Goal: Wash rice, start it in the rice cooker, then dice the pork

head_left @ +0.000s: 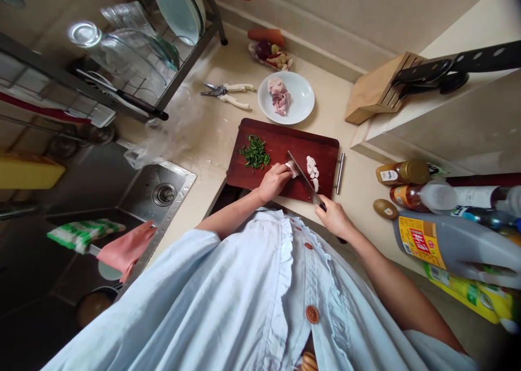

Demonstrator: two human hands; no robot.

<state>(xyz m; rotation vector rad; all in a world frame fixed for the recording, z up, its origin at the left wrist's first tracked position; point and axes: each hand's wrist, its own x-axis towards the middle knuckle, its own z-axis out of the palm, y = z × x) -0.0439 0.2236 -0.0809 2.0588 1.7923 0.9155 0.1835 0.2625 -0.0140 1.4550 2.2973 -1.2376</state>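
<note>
A dark red cutting board lies on the counter in front of me. My left hand is curled over a piece of raw meat and presses it onto the board. My right hand grips the handle of a knife, whose blade rests against the meat beside my left fingers. Cut slices of meat lie just right of the blade. A small heap of chopped green vegetable sits on the board's left part.
A white plate with more raw meat stands behind the board, kitchen scissors to its left. A knife block is at the back right. Bottles crowd the right side. A sink and dish rack are on the left.
</note>
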